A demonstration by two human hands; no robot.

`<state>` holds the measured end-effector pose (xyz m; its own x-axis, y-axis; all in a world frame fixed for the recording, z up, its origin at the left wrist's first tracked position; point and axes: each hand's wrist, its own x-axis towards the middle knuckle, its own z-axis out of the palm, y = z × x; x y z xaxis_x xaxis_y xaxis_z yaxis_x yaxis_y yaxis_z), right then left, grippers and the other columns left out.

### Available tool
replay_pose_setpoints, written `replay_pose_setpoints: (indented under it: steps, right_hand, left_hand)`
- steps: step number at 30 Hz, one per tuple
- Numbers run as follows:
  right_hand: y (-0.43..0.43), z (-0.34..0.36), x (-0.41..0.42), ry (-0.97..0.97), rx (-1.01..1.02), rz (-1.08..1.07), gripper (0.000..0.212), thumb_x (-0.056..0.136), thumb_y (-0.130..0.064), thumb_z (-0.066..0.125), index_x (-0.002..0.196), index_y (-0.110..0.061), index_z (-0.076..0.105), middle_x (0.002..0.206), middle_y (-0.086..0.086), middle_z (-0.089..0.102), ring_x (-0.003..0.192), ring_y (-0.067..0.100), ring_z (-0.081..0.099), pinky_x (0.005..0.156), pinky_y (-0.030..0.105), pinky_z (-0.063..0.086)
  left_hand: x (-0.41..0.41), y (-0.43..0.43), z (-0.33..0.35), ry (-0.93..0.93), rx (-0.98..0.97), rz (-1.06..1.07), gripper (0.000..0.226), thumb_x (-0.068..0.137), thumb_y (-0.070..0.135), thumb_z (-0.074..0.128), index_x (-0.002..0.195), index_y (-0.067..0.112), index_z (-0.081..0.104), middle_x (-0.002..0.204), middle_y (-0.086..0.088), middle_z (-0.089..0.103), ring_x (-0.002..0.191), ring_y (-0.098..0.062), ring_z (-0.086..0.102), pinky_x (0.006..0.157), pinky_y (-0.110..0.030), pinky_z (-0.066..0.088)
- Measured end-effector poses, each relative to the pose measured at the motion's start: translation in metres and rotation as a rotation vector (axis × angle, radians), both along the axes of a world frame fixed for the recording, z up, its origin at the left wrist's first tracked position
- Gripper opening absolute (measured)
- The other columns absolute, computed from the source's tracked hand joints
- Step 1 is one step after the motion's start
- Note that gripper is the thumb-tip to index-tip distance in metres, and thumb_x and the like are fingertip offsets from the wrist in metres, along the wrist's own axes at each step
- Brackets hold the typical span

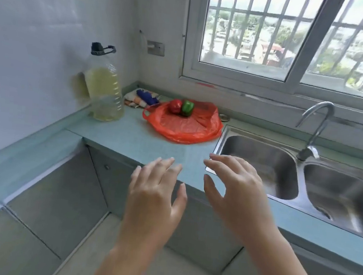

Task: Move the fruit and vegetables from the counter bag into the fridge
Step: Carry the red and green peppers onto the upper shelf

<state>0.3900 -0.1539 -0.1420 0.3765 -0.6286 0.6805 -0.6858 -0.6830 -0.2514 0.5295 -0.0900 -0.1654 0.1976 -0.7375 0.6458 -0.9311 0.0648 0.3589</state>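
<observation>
A red plastic bag (184, 126) lies spread flat on the blue-green counter (131, 136), just left of the sink. On its far part sit a red bell pepper (175, 106) and a green bell pepper (187, 108), side by side and touching. My left hand (155, 193) hovers over the counter's front edge, fingers apart, holding nothing. My right hand (235, 188) is beside it, near the sink's front left corner, fingers spread and empty. Both hands are well short of the bag. No fridge is in view.
A large bottle of yellow oil (104, 91) stands at the left by the tiled wall. A cloth with a blue item (143, 98) lies in the back corner. A steel double sink (295, 178) with a tap (315, 129) fills the right. A barred window is behind.
</observation>
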Motion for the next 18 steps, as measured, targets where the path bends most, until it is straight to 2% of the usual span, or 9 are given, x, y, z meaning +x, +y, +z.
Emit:
replay_pose_setpoints:
  steps: [7,13,18]
  right_hand:
    - [-0.09,-0.012,0.085,0.003,0.029,0.112,0.034,0.082,-0.029,0.045,0.097,-0.013,0.071,0.101,0.001,0.07,0.094,0.024,0.064,0.086,0.036,0.046]
    - [-0.203,-0.01,0.113,-0.08,0.044,0.054,0.025,0.077,-0.02,0.059,0.098,-0.01,0.07,0.1,0.004,0.07,0.093,0.028,0.064,0.082,0.043,0.05]
    - [-0.284,-0.016,0.125,-0.061,0.081,-0.007,0.027,0.079,-0.024,0.055,0.097,-0.01,0.07,0.099,0.004,0.07,0.094,0.028,0.064,0.08,0.043,0.051]
  left_hand:
    - [0.075,-0.076,-0.017,-0.024,0.024,0.097,0.039,0.082,0.031,0.043,0.108,0.01,0.064,0.113,-0.007,0.065,0.108,-0.029,0.058,0.094,-0.05,0.043]
    - [0.116,-0.201,0.004,-0.066,0.047,0.005,0.039,0.083,0.031,0.043,0.11,0.011,0.063,0.115,-0.005,0.064,0.11,-0.024,0.056,0.095,-0.043,0.043]
    - [0.137,-0.289,0.001,0.003,0.073,-0.064,0.04,0.084,0.032,0.042,0.113,0.013,0.061,0.118,-0.003,0.062,0.114,-0.021,0.053,0.098,-0.045,0.042]
